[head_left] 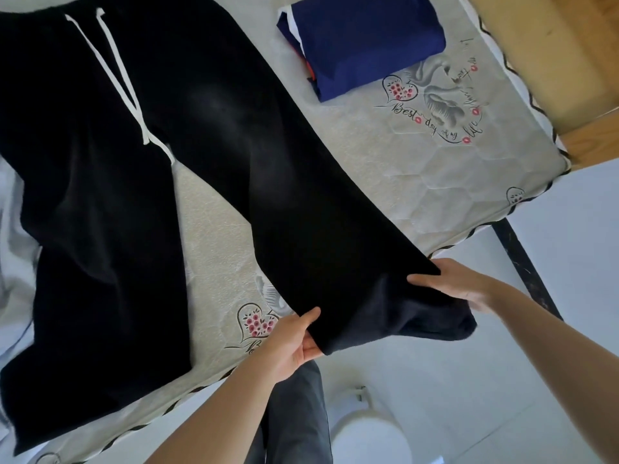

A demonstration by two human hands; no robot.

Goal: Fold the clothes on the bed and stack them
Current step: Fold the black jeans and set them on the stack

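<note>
Left hand (294,343), right hand (459,284) grip black trousers (207,135) leg hem.

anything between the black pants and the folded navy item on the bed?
Nothing: in the head view only a bare strip of mattress separates the pants from the navy item.

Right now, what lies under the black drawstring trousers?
Under the black drawstring trousers the printed mattress shows between the legs. Pale cloth peeks out at their left edge. Whatever else they cover is hidden.
</note>
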